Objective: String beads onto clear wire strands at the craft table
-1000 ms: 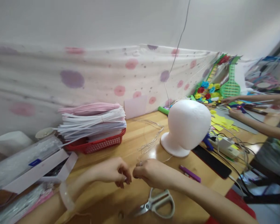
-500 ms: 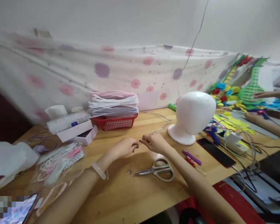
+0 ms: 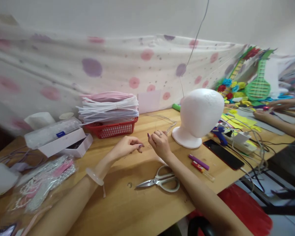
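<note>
My left hand (image 3: pixel 127 146) is closed in a pinch above the table, its thumb and fingertips together; what lies between them is too small to make out. Just beside it, my right hand (image 3: pixel 159 143) is curled with the thumb up, closed on a thin silvery wire (image 3: pixel 171 126). That wire trails from behind the right hand in a loose loop over the tabletop. Below both hands lie scissors (image 3: pixel 156 181), blades pointing left, one handle partly behind my right forearm. A white foam head (image 3: pixel 201 113) stands upright beyond my right hand.
A red basket (image 3: pixel 116 129) holds bundled pink and white strips (image 3: pixel 110 106). Bagged pearl trims (image 3: pixel 49 182) and white boxes (image 3: pixel 64 142) lie left. Right are a purple marker (image 3: pixel 199 162), a phone (image 3: pixel 222 154), a blue glue gun (image 3: pixel 220 135), cables and a co-worker's hands (image 3: pixel 263 115).
My right hand has turned, with its thumb now upward and fingers curled. A slightly wider gap separates my hands. The view has shifted, moving the scene left. The co-worker's hands have come together.
</note>
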{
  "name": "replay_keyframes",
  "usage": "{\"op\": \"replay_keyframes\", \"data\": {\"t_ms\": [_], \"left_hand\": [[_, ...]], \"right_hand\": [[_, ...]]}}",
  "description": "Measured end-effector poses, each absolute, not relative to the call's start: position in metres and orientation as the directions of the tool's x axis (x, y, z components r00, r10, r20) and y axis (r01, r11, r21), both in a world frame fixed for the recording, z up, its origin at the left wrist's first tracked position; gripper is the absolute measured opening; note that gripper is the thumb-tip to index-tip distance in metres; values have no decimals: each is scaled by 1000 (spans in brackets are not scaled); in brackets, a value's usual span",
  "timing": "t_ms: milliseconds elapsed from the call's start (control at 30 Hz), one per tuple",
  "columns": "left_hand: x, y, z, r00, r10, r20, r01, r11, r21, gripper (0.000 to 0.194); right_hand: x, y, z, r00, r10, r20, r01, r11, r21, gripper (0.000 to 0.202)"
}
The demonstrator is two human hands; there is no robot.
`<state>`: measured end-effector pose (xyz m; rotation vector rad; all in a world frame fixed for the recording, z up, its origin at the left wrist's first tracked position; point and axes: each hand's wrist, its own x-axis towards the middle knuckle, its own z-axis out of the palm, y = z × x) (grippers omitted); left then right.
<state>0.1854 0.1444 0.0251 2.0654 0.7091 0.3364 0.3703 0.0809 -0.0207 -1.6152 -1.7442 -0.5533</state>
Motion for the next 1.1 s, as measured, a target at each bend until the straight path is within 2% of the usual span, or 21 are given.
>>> {"op": "replay_keyframes", "data": {"t_ms": [100,267,467,667,833,967,1100], "left_hand": [[185,143,27,813,582,-31,331,-417,847,33],[183,139,29,816,576,51,268,-454,849,24],[181,140,26,814,576,72,286,-505,814,24],[182,136,28,809,579,96,436,-702,563,26],[186,125,29,813,579,65,493,-744,452,25],[194,120,17,826,561,50,500,-772,394,25],[204,123,0,859,511,46,453,-797,400,28]], "right_hand": [[372,80,-21,0,685,729,977,154,-145,42],[374,81,-19,3,695,719,970,174,-173,42],[373,85,-20,28,731,682,961,169,-221,42],[367,82,-16,67,764,642,955,137,-263,43],[365,77,-11,114,821,559,948,79,-309,45],[365,77,-15,154,847,509,947,20,-319,41],[365,76,-23,152,850,505,955,5,-297,40]]}}
